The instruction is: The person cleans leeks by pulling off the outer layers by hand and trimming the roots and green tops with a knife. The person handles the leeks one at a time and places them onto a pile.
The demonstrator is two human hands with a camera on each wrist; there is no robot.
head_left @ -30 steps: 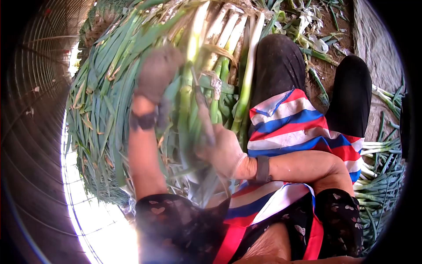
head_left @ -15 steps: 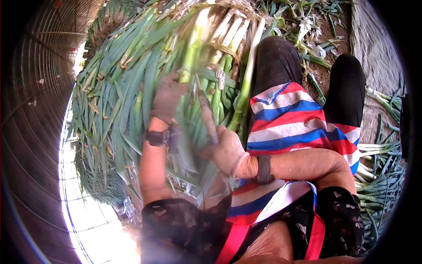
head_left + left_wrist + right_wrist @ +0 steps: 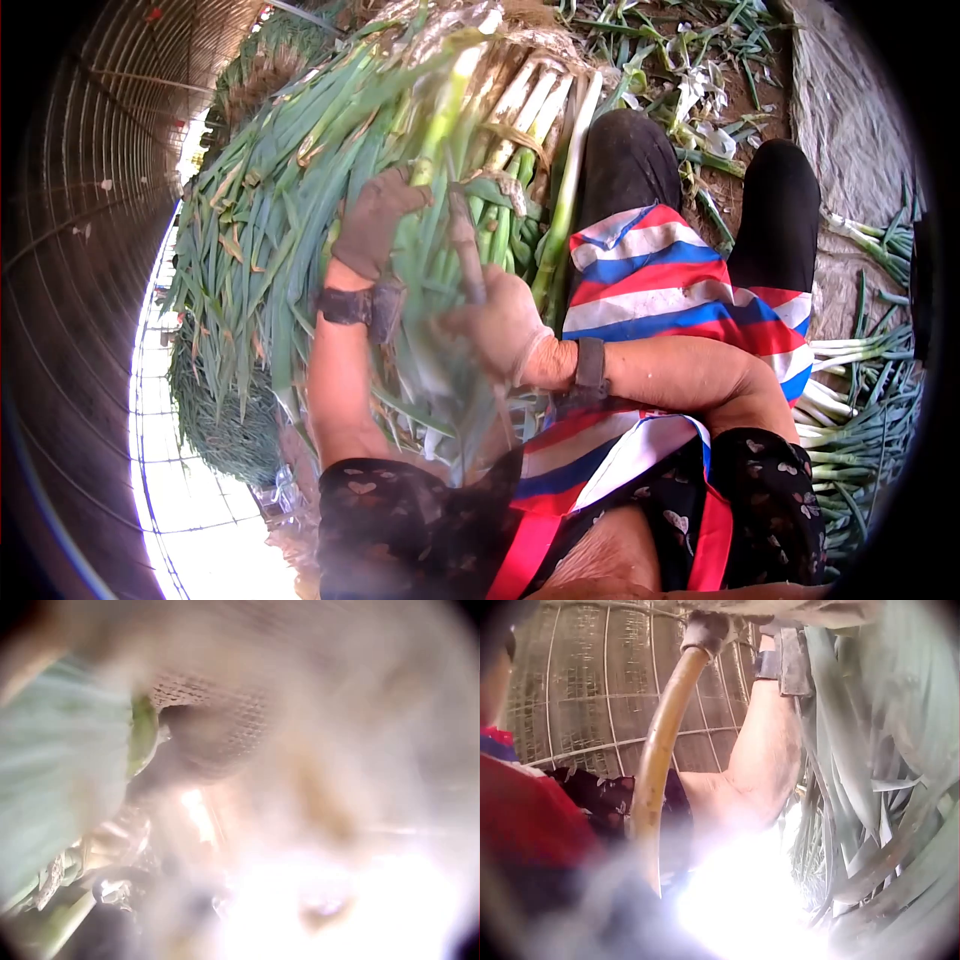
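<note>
My left hand, in a brown glove, grips a leek around its green shank. The leek's white end points up and away, and its leaves hang blurred between my hands. In a pale glove, my right hand holds a long grey air blow gun, its tip close beside the leek and my left fingers. From the gun's end, a yellowish hose runs down in the right wrist view. The left wrist view is mostly blur, with glove mesh and a wide green leaf.
A big heap of leeks lies to the left and ahead, several white shanks beside my knee. More long onions lie on the right. Leaf scraps litter the ground near a grey sheet. A wire-ribbed wall curves along the left.
My left hand came from further left to the leek's shank and now grips it. The right hand keeps the blow gun in nearly the same place. The view has shifted slightly.
</note>
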